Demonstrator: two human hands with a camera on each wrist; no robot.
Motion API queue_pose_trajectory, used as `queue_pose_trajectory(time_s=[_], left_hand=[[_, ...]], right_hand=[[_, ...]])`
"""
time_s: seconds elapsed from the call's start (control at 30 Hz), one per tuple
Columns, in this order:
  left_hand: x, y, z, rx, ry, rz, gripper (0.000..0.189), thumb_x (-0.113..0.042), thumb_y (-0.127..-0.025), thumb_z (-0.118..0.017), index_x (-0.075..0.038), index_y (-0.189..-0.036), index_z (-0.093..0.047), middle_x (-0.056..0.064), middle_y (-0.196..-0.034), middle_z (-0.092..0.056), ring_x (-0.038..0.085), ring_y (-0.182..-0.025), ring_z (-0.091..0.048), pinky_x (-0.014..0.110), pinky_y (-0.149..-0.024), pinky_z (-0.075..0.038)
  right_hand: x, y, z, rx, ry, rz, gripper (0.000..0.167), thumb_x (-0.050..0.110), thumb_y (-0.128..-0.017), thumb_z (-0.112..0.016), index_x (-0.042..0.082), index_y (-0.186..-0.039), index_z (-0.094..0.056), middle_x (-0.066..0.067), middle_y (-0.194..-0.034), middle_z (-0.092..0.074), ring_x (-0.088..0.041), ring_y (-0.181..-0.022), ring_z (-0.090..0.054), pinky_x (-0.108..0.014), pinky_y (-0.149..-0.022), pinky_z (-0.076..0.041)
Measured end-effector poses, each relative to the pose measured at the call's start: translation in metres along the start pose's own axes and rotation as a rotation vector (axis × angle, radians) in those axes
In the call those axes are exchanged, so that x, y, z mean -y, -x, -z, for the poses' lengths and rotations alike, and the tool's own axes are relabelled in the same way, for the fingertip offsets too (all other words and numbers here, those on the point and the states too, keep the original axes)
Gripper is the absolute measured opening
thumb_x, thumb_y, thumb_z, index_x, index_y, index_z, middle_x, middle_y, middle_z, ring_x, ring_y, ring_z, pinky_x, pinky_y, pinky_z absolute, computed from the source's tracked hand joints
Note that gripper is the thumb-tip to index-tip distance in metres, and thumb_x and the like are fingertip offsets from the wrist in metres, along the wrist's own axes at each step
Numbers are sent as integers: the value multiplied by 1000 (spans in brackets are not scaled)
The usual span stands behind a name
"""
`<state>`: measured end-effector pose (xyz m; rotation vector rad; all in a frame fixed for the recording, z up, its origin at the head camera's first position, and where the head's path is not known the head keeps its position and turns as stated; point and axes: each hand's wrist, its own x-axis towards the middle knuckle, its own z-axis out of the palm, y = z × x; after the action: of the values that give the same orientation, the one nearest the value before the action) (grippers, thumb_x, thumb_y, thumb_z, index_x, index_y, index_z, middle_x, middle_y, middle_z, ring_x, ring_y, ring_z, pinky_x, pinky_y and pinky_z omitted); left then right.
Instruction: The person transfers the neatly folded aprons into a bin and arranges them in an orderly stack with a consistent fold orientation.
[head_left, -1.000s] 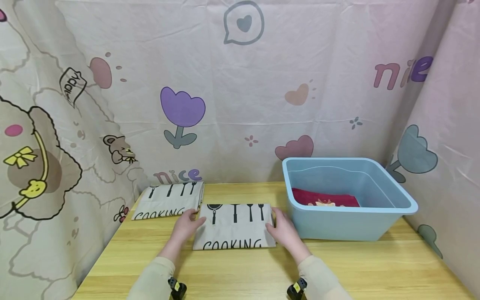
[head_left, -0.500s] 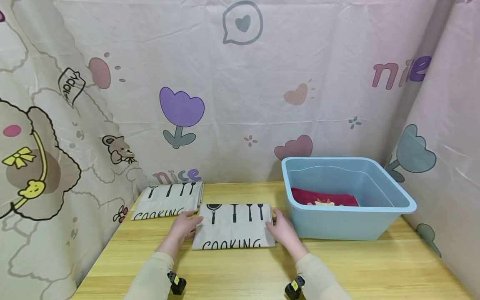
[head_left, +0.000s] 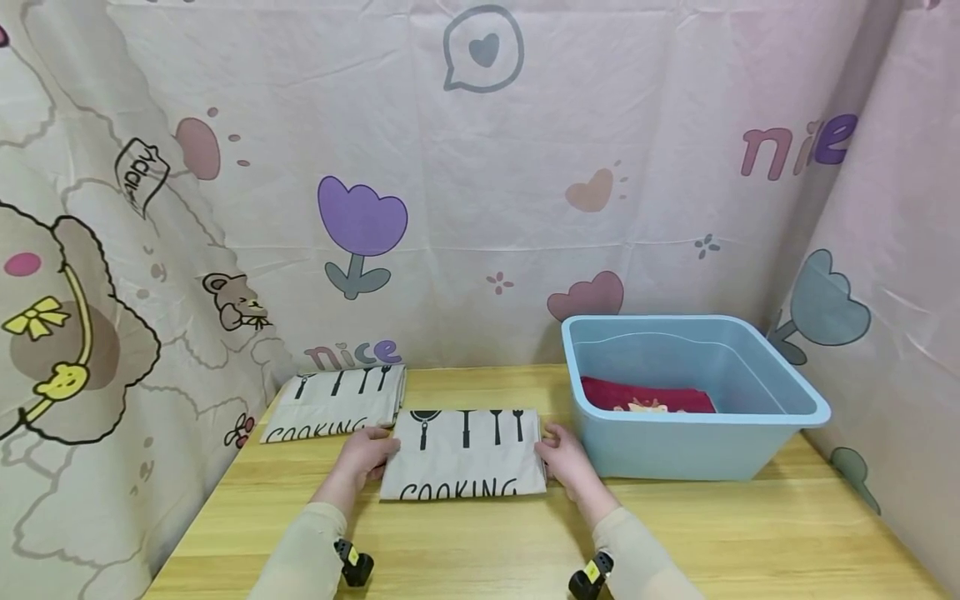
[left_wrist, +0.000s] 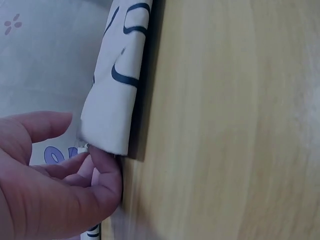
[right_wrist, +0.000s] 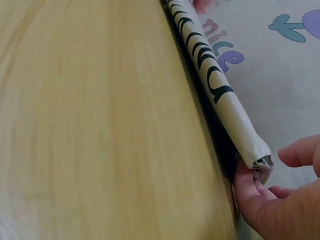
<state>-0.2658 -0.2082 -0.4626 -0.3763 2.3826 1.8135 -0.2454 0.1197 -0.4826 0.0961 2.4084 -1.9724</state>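
Observation:
A white folded cloth (head_left: 468, 454) printed with black kitchen utensils and "COOKING" lies between both hands at the middle of the wooden table. My left hand (head_left: 363, 454) is at its left end. In the left wrist view, curled fingers (left_wrist: 107, 172) tuck under the cloth's end, while the thumb stands apart above it. My right hand (head_left: 566, 460) holds the opposite end the same way. From the right wrist, its fingers (right_wrist: 247, 192) show bent beneath the layered end, with the thumb raised beside it. A dark shadow runs under the cloth's near edge.
A second folded cloth (head_left: 330, 404) with the same print lies behind the left hand. To the right stands a light blue plastic tub (head_left: 667, 450) with a dark red folded cloth (head_left: 693, 401) inside. A printed curtain (head_left: 465, 183) hangs behind and at the sides.
Both thumbs have drawn back from the cloth's top toward its ends, the left one most clearly. The cloth has shifted very slightly left. The tub and second cloth have stayed put.

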Motion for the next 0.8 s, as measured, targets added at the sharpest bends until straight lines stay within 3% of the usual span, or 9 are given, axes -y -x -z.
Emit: queue_pose_trajectory(time_s=[0.17, 0.37, 0.63, 0.8], left_hand=[[8, -4, 0, 12, -26, -38, 46, 1, -90, -61, 16, -132, -48, 26, -112, -60, 19, -81, -61, 31, -67, -55], [10, -2, 3, 0, -46, -55, 43, 1, -90, -61, 15, -130, -52, 24, -109, -64, 18, -78, -63, 33, -66, -56], [12, 2, 9, 20, 47, -38, 48, 2, -90, -60, 12, -135, -49, 25, -113, -64, 22, -80, -66, 41, -68, -58], [13, 6, 13, 30, 75, -55, 49, 2, -91, -60, 12, -138, -47, 29, -123, -59, 22, -84, -66, 41, -71, -58]], right_hand=[[-2, 0, 1, 57, -171, -63, 57, 5, -98, -51, -18, -144, -27, -39, -133, -45, -38, -107, -59, -44, -82, -57], [-3, 2, 2, 121, -323, -129, 54, 4, -98, -52, -20, -141, -30, -29, -117, -60, -26, -93, -63, -39, -78, -57], [-2, 3, 4, 254, -368, -149, 51, 5, -98, -53, -18, -140, -34, -20, -110, -67, -24, -95, -65, -41, -79, -56], [0, 5, 4, 255, -370, -138, 50, 2, -97, -53, -18, -139, -34, -17, -107, -67, -23, -93, -65, -40, -78, -57]])
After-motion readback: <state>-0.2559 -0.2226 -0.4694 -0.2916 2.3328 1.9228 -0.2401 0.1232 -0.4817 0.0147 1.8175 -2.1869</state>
